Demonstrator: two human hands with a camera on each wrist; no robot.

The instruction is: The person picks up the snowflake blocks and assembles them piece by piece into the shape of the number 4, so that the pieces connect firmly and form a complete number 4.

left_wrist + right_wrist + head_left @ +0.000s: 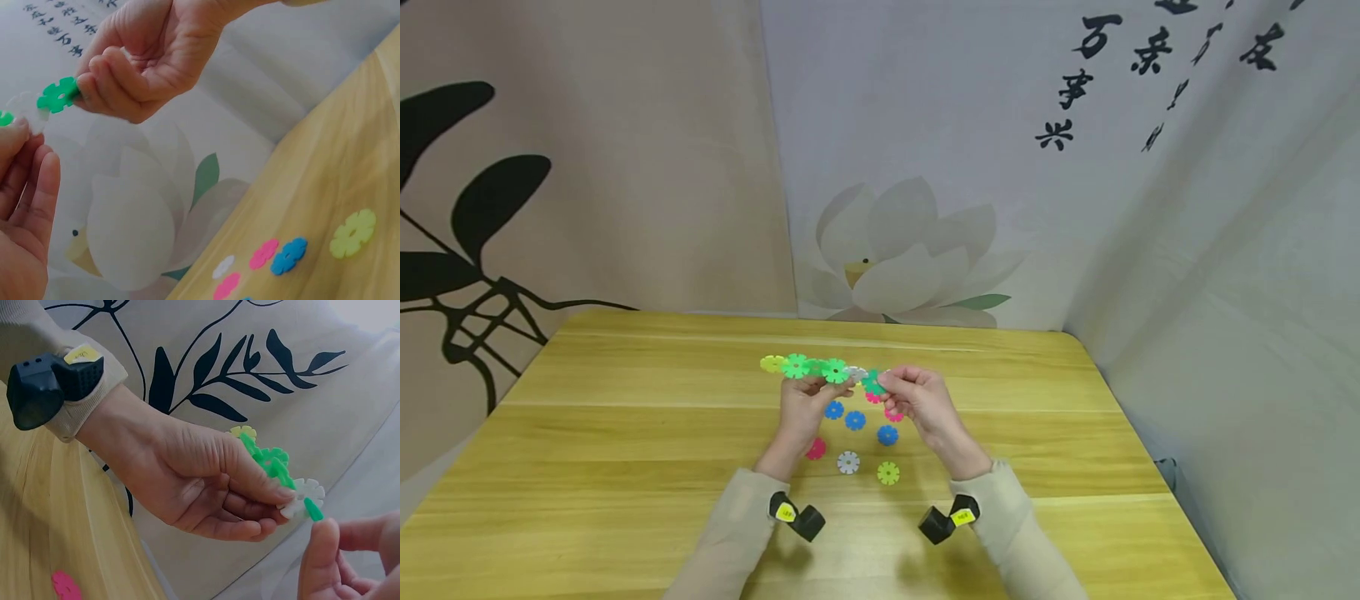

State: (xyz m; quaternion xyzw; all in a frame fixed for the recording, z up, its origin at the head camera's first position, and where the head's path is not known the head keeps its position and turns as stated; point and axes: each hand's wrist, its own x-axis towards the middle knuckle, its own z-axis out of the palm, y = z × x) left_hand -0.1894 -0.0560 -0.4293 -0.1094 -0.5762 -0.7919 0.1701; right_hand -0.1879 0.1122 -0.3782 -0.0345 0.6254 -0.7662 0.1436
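Above the table, my left hand (pixel 802 408) pinches a chain of notched, flower-shaped plastic discs between thumb and fingers, near its white disc (pixel 303 497). From the far end the chain runs from a yellow disc (pixel 772 364) through several green discs (pixel 796 366) to the white one. A separate-looking green disc (pixel 59 95) is pinched by its edge in my right hand (pixel 925 404). Its near rim meets the white disc's edge; whether the notches are interlocked I cannot tell. In the right wrist view that green disc (pixel 314 510) appears edge-on.
Loose discs lie on the wooden table (pixel 625 467) below the hands: several blue (pixel 855 420) and pink (pixel 816 448) ones, a white one (pixel 848 462) and a yellow-green one (pixel 888 473). A printed curtain (pixel 925 125) hangs behind the table.
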